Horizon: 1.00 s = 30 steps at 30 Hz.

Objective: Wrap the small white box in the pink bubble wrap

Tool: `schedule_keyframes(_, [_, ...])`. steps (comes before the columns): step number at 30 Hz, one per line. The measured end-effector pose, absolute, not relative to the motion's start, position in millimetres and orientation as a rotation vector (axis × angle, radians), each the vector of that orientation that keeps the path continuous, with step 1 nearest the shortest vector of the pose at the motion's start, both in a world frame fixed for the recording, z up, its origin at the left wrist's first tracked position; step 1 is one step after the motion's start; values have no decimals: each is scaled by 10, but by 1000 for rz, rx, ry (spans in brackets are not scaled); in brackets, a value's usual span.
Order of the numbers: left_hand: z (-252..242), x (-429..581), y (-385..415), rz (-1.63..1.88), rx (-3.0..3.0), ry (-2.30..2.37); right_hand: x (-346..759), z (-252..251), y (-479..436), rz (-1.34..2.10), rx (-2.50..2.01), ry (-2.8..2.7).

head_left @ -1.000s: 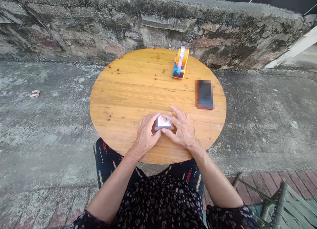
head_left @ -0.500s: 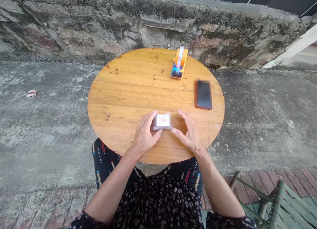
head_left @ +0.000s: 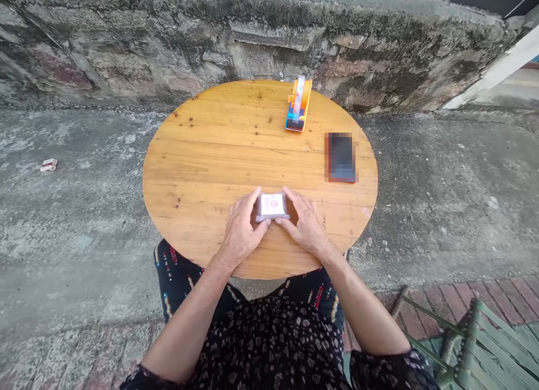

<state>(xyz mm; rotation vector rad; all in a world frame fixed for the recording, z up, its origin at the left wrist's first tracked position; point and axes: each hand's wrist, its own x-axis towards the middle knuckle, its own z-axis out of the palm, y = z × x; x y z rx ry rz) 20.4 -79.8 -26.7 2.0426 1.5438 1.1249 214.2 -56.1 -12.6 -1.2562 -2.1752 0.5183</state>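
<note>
A small box (head_left: 273, 204) wrapped in clear plastic lies near the front of the round wooden table (head_left: 219, 154). Its upper face is white with red print. My left hand (head_left: 243, 224) grips its left side, thumb along the near edge and fingers at the far left corner. From the right, my right hand (head_left: 306, 221) holds it in the same way, the two thumbs almost meeting in front of it. The palms and the underside of the box are hidden.
An orange and blue tape dispenser (head_left: 298, 104) stands toward the table's far edge. A blurred phone-like dark slab (head_left: 342, 157) with a red edge lies at the right. Behind the table runs a stone wall (head_left: 168, 47). A green chair (head_left: 475, 339) is at lower right.
My right hand has moved left and closed on the right side of the box, where before it was spread and apart from most of it. The whole view has shifted slightly.
</note>
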Motion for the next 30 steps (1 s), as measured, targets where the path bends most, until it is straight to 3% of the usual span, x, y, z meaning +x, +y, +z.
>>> schedule_keyframes(30, [-249,221,-812,1152,2033,1520,2172,-156,-616,505,-1312,-2138])
